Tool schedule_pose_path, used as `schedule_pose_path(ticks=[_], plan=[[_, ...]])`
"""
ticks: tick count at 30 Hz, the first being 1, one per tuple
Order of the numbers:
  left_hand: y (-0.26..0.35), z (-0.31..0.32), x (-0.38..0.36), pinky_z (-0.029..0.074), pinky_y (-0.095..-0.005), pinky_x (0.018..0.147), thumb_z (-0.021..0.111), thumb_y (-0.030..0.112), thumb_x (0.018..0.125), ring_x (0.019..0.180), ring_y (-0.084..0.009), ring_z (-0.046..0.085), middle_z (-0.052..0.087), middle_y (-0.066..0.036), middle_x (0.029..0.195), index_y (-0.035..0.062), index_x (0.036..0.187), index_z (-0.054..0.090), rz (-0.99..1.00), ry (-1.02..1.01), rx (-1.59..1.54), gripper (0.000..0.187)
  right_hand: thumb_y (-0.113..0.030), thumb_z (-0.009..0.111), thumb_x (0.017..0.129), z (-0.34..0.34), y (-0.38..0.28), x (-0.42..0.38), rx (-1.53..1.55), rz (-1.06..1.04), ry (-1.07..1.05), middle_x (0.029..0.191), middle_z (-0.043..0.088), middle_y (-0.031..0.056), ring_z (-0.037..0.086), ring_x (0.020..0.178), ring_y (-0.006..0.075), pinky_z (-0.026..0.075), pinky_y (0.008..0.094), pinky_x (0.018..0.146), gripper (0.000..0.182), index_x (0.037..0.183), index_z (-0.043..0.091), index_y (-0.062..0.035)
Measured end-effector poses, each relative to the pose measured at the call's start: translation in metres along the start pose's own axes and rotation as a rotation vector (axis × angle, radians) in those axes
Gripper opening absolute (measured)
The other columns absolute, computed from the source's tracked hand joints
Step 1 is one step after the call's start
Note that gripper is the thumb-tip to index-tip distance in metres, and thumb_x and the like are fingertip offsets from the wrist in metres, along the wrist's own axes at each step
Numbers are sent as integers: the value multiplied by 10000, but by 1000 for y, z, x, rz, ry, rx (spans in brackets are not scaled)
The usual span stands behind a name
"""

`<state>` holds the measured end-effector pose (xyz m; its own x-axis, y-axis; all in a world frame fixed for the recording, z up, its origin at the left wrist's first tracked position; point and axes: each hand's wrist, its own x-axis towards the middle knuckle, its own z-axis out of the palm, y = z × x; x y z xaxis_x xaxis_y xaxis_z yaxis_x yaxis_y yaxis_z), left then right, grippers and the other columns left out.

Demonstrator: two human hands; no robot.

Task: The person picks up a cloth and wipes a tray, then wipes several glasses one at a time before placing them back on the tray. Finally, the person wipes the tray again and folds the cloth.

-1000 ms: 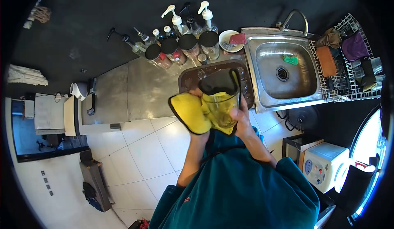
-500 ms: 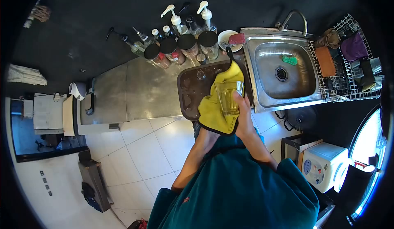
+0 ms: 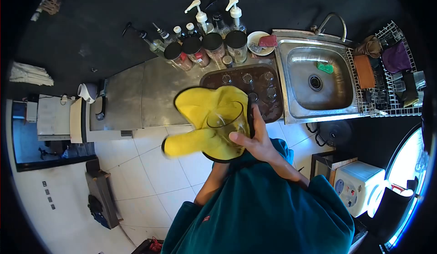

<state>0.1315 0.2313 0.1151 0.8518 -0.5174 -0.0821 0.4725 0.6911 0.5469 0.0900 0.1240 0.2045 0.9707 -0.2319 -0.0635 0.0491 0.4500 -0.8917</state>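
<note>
A clear drinking glass (image 3: 227,123) lies tilted against a yellow cloth (image 3: 193,100) with black edging. My right hand (image 3: 258,140) is closed on the glass, its thumb over the near side and its fingers at the cloth's right edge. From below, my left hand (image 3: 221,166) holds the cloth; its fingers are covered by the fabric. One narrow fold of the cloth sticks out to the left. Just beyond my hands, a brown tray (image 3: 236,73) carries several upturned glasses, partly hidden behind the cloth.
The steel sink (image 3: 298,100) on the right contains a green sponge (image 3: 324,67). Farther right stands a wire dish rack (image 3: 387,110). Lidded jars (image 3: 214,45), pump bottles (image 3: 201,17) and a white bowl (image 3: 253,36) line the counter's back.
The cloth and glass have moved left and nearer to me, uncovering several glasses on the tray. The glass's mouth has turned, and the cloth is spread wider to the left.
</note>
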Motion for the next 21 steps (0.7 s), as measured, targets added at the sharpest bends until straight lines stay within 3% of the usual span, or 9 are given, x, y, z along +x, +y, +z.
schedule_pose_path(ticks=[2,4,5,8,12,14,16,18,21], plan=[[3,3,-8,464,-363,958,457,420,970,1131,-215,546,531,-91,1274,64,1340,423,9,-1,17,515,-181,758,779,4,3,-1,-2,-56,35,1225,438,140,385,1196,216,315,358,1022,703,1297,330,23],[7,4,3,464,-363,958,456,421,970,1130,-215,547,531,-92,1274,64,1340,423,8,-2,35,516,-286,772,751,-2,1,-1,-803,-284,108,1178,445,180,388,1145,288,294,425,997,672,1222,424,45],[6,6,2,464,-363,958,455,422,970,1130,-216,547,531,-92,1275,64,1340,423,9,-2,44,516,-380,771,722,-5,1,1,-876,-320,110,1183,415,213,368,1095,351,271,460,967,672,1159,493,48],[3,11,-1,464,-363,958,453,424,970,1129,-216,547,531,-93,1275,64,1341,422,11,8,72,518,-391,777,714,-6,4,-1,-966,-424,264,1228,392,214,372,1096,357,281,451,964,668,1158,512,31],[7,13,-9,464,-363,958,450,427,970,1128,-217,548,531,-95,1276,63,1341,422,10,17,104,520,-321,793,713,-8,17,-3,-829,-421,296,1226,407,206,401,1077,352,320,442,937,571,1096,567,37],[7,18,11,465,-363,958,449,428,971,1128,-217,548,530,-95,1276,63,1342,422,8,25,125,521,-231,764,764,-13,16,0,-828,-451,304,1158,458,168,456,1015,277,363,383,901,428,1033,585,49],[11,20,20,465,-363,958,448,429,971,1128,-217,548,530,-96,1276,63,1342,421,8,24,141,522,-148,719,809,-22,12,2,-130,-168,284,1081,486,116,473,953,194,380,310,856,283,964,591,52],[16,21,13,465,-363,957,446,430,971,1127,-217,548,530,-97,1277,63,1342,421,14,27,160,523,-98,675,838,-32,18,11,-299,-276,315,1025,490,83,468,927,155,379,267,821,239,1006,567,33],[22,22,18,465,-363,957,444,432,971,1126,-218,549,530,-97,1277,63,1343,421,15,39,184,525,-139,692,821,-33,10,11,-480,-480,433,989,513,90,482,967,173,374,297,853,453,1192,472,1]])
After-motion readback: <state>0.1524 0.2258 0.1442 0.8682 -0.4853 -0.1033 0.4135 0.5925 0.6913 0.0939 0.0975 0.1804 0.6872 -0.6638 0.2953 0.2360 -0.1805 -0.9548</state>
